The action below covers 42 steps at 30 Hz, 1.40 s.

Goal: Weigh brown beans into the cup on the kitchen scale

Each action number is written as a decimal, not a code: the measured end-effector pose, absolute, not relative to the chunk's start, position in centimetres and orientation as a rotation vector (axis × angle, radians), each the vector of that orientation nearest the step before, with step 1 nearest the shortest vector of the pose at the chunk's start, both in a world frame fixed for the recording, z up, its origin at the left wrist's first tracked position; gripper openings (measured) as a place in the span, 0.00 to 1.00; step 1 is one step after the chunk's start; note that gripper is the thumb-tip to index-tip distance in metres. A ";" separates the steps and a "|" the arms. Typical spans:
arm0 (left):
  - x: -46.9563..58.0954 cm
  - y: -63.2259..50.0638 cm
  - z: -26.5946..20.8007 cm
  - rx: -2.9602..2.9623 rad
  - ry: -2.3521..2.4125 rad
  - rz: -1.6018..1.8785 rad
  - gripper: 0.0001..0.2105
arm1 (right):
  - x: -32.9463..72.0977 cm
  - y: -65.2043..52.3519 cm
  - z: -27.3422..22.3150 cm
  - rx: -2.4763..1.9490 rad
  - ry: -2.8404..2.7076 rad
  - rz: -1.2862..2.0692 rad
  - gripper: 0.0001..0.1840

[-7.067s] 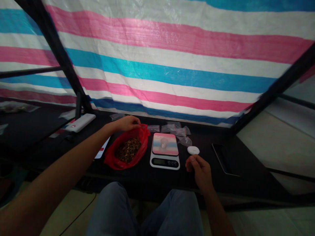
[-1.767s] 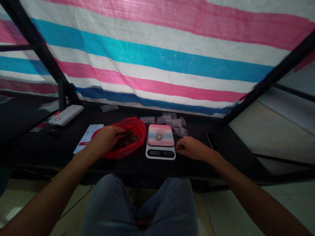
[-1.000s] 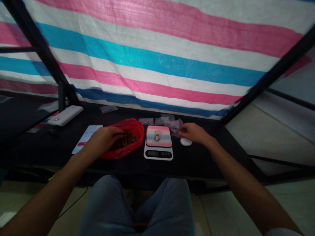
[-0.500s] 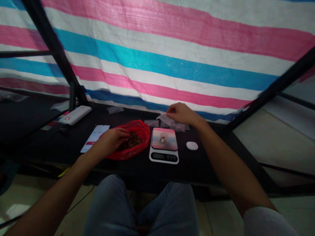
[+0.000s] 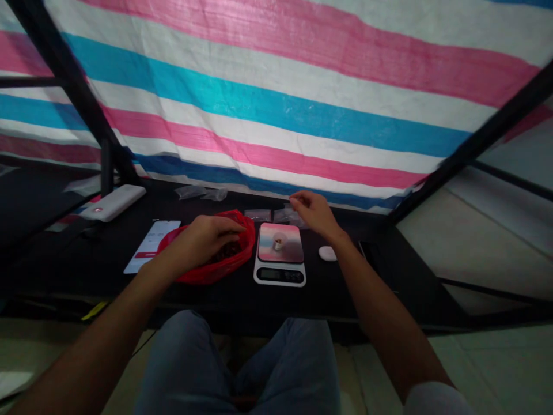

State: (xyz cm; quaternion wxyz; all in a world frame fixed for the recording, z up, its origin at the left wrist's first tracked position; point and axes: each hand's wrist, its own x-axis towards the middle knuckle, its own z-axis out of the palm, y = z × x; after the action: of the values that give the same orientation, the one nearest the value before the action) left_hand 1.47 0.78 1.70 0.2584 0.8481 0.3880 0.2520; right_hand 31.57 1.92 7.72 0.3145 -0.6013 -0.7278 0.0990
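Note:
My left hand (image 5: pixel 209 236) reaches over a red plastic bag (image 5: pixel 207 273), its fingers stretched toward the right rim and apart from the thumb. Beneath it lie small brown pieces (image 5: pixel 228 250), partly hidden by the hand. A digital kitchen scale (image 5: pixel 281 274) stands right of the bag, with a small whitish cup (image 5: pixel 279 242) on its pan; a few brownish bits show in the cup. My right hand (image 5: pixel 314 214) hovers behind the scale, fingers loosely bent and apart, nothing visible in them. Clear plastic sachets (image 5: pixel 285 216) lie close to that hand.
A phone (image 5: pixel 152 246) and a white power bank (image 5: pixel 114 203) lie to the left. More clear bags (image 5: pixel 215 195) rest at the back. A white rounded case (image 5: pixel 327 253) and a dark flat object (image 5: pixel 369 251) are on the right. A striped sheet (image 5: pixel 276 127) hangs behind.
The clear bag has left my right hand, and a second one now lies at the back left. My left hand has shifted right over the red bag. The view has turned slightly right.

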 end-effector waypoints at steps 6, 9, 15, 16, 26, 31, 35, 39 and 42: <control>9.1 1.7 5.2 2.488 0.707 0.610 0.15 | 34.0 -5.3 3.4 -1.631 -1.658 0.244 0.18; 11.6 2.3 5.5 2.565 0.680 0.502 0.15 | 33.9 -7.7 2.0 -1.659 -1.607 0.200 0.18; 12.1 3.0 4.8 2.617 0.716 0.411 0.17 | 33.6 -10.0 0.5 -1.617 -1.537 0.221 0.17; 12.0 3.0 4.8 2.618 0.715 0.402 0.17 | 33.6 -10.2 0.3 -1.612 -1.531 0.222 0.17; 12.1 2.6 5.2 2.633 0.672 0.391 0.18 | 33.3 -10.6 0.1 -1.611 -1.481 0.255 0.16; 12.1 2.6 5.4 2.646 0.682 0.399 0.18 | 33.4 -10.7 0.0 -1.618 -1.488 0.248 0.17; 12.2 2.6 5.5 2.658 0.679 0.416 0.18 | 33.5 -10.8 -0.1 -1.633 -1.489 0.249 0.17; 12.4 2.7 5.4 2.654 0.682 0.393 0.19 | 33.5 -10.9 0.0 -1.618 -1.497 0.234 0.17; 12.5 2.7 5.2 2.641 0.650 0.413 0.19 | 33.5 -10.8 0.0 -1.634 -1.488 0.234 0.17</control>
State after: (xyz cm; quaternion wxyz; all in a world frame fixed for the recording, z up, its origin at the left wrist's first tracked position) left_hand 12.49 2.74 5.20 0.1939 0.9418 0.2318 0.1472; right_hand 33.54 -10.84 0.01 0.4435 -0.6591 -0.6000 0.0943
